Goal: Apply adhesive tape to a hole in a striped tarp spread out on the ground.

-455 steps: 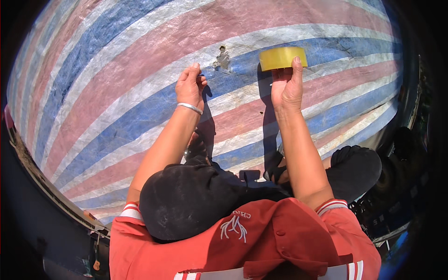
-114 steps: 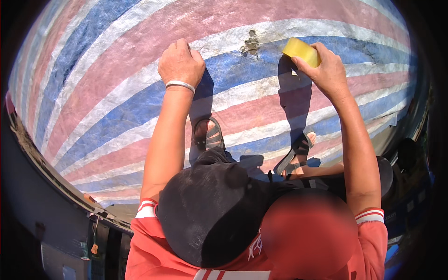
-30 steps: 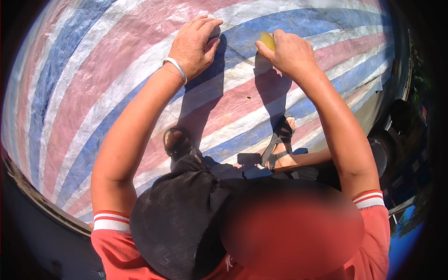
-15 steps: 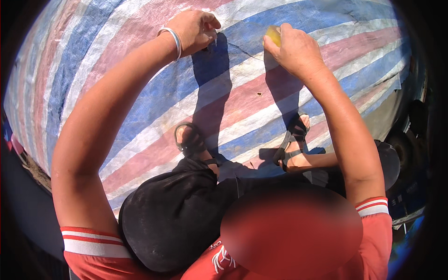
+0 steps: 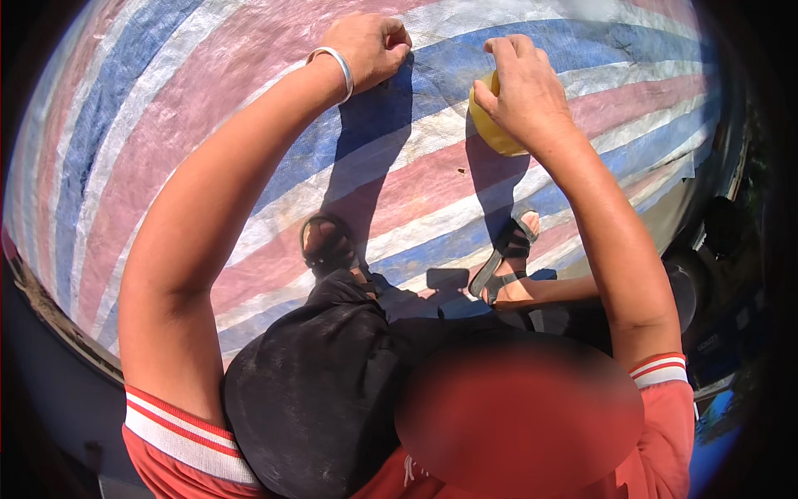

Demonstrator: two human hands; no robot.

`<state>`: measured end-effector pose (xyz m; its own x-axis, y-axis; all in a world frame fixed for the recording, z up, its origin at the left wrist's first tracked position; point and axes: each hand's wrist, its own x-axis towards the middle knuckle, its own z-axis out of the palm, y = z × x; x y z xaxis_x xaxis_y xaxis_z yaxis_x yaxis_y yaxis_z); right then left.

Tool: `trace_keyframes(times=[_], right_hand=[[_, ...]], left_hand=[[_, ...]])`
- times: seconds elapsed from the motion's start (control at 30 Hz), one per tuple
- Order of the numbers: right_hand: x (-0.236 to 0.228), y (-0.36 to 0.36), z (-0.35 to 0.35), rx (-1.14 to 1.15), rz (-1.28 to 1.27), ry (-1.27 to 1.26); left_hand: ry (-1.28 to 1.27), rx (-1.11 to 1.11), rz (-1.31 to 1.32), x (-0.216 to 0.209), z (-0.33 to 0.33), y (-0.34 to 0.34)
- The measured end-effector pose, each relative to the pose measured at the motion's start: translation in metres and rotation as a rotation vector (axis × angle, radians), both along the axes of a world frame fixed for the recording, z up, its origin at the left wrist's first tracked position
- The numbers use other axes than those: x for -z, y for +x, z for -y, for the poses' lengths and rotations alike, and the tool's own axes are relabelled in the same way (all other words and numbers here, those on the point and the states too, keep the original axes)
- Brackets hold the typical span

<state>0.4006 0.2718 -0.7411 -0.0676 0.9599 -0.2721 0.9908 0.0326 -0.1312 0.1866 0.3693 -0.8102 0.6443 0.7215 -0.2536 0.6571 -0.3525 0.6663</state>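
Note:
My left hand, with a silver bangle at the wrist, is closed in a pinch near the top of the view. Whatever its fingertips may hold is too small to make out. To its right, my right hand grips a smooth yellow round thing, thumb on the near side and fingers over the top. The hand covers much of it, so its exact kind does not show. Both hands are above a striped red, white and blue woven tarp, a short gap apart.
My sandalled feet rest on the tarp, knees bent in black trousers. A small hole marks the tarp between the arm shadows. Dark objects, hard to make out, stand past the tarp's right edge.
The yellow round thing has turned and shows much more of its surface below my right hand. My left hand has shifted slightly right, still pinched. The whole view has tilted a little.

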Motion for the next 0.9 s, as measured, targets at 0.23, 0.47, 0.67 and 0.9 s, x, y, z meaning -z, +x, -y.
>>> trace_keyframes(times=[0.23,0.47,0.67,0.9], right_hand=[[0.018,-0.018,-0.023,-0.209,-0.049,0.124],[0.032,-0.046,-0.042,-0.261,-0.014,0.115],[0.026,-0.034,-0.043,-0.354,-0.015,0.198],[0.038,-0.029,-0.045,-0.415,-0.17,0.208]], left_hand=[[0.059,0.03,0.065,0.007,-0.001,0.001],[0.115,0.148,0.144,-0.001,-0.007,-0.006],[0.166,0.14,0.112,-0.007,-0.005,-0.007],[0.214,0.062,0.016,0.002,0.005,-0.001]])
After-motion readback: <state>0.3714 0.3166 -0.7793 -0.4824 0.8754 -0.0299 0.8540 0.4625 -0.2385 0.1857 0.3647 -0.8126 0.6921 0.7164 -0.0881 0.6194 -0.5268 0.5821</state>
